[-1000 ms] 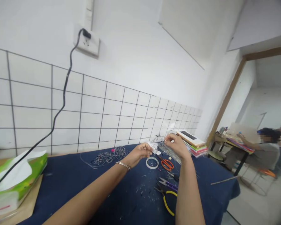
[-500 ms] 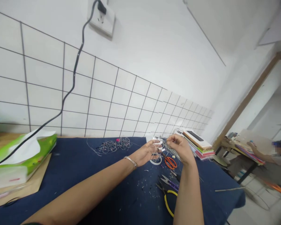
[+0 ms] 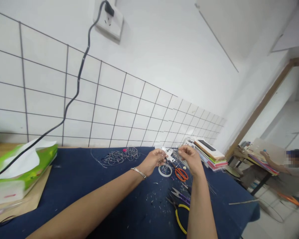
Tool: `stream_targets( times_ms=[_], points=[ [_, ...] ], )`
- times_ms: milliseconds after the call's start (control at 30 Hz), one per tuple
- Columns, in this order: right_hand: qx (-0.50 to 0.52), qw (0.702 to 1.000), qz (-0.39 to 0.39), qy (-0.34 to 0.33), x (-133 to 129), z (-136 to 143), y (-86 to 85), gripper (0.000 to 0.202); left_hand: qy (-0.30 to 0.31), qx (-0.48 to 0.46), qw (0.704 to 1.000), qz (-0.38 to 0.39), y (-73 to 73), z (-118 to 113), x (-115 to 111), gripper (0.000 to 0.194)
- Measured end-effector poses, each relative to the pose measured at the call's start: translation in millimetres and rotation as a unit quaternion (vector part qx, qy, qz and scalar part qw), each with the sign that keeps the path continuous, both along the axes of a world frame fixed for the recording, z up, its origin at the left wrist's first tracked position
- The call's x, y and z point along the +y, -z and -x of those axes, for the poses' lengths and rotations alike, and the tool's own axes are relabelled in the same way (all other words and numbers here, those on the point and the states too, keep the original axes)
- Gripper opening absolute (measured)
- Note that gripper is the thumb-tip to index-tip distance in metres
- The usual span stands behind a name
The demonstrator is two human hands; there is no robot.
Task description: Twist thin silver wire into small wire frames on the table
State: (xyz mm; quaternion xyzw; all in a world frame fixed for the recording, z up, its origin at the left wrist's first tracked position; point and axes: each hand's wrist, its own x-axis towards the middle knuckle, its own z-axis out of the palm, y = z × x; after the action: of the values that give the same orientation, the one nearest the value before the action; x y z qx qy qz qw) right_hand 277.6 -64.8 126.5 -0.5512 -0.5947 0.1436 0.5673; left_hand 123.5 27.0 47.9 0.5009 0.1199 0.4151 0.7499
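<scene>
My left hand (image 3: 153, 161), with a silver bangle at the wrist, has its fingers curled together near the back of the blue-covered table; whatever they pinch is too fine to make out. Thumb against fingers, my right hand (image 3: 190, 158) is closed a short way to the right, with a thin pale bit at its tips that I cannot name. White paper pieces (image 3: 170, 156) show between and behind the hands. Below them lie a white ring (image 3: 165, 171) and orange-handled scissors (image 3: 181, 174).
Left of the hands lies a tangle of thin wire (image 3: 119, 157). Purple-handled snips (image 3: 181, 196) and yellow-handled pliers (image 3: 181, 215) lie beside my right forearm. Books (image 3: 211, 153) are stacked at back right, a green tissue pack (image 3: 40, 169) at left. Another person (image 3: 295, 166) sits far right.
The fingers of my left hand, spread before, have curled closed. My right hand stays pinched in nearly the same place. The view has shifted slightly.
</scene>
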Motion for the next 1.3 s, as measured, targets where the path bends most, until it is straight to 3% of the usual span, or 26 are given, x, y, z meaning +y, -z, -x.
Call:
stream_targets(
  times_ms=[133, 300, 500, 700, 800, 900, 1000, 1200, 1300],
  points=[
    [0.034, 0.999, 0.013, -0.002, 4, -8, 14.2, 0.019, -0.088, 0.009, 0.995, -0.054, -8.0, 13, 24, 0.016],
    [0.074, 0.996, 0.044, -0.022, 14, -2, 37.9, 0.019, -0.112, 0.026, 0.990, -0.082, -16.6, 28, 45, 0.013],
    [0.113, 0.990, 0.083, -0.034, 28, 11, 74.0, 0.021, -0.164, 0.042, 0.973, -0.155, -29.8, 38, 46, 0.013],
    [0.169, 0.973, 0.142, -0.074, 20, 36, 102.8, 0.026, -0.197, 0.055, 0.960, -0.190, -36.6, 39, 37, 0.014],
    [0.277, 0.937, 0.162, -0.139, 12, 55, 106.9, 0.039, -0.179, 0.061, 0.958, -0.217, -34.5, 34, 27, 0.015],
    [0.386, 0.889, 0.131, -0.209, 7, 69, 105.8, 0.053, -0.159, 0.069, 0.956, -0.236, -31.7, 29, 20, 0.013],
    [0.444, 0.860, 0.099, -0.229, 7, 71, 107.3, 0.053, -0.162, 0.086, 0.956, -0.229, -30.0, 27, 17, 0.014],
    [0.481, 0.856, 0.062, -0.180, 13, 58, 116.0, 0.037, -0.148, 0.087, 0.963, -0.208, -26.0, 21, 11, 0.015],
    [0.492, 0.849, 0.035, -0.187, 11, 53, 113.5, 0.034, -0.142, 0.072, 0.968, -0.193, -22.9, 16, 5, 0.016]
  ],
)
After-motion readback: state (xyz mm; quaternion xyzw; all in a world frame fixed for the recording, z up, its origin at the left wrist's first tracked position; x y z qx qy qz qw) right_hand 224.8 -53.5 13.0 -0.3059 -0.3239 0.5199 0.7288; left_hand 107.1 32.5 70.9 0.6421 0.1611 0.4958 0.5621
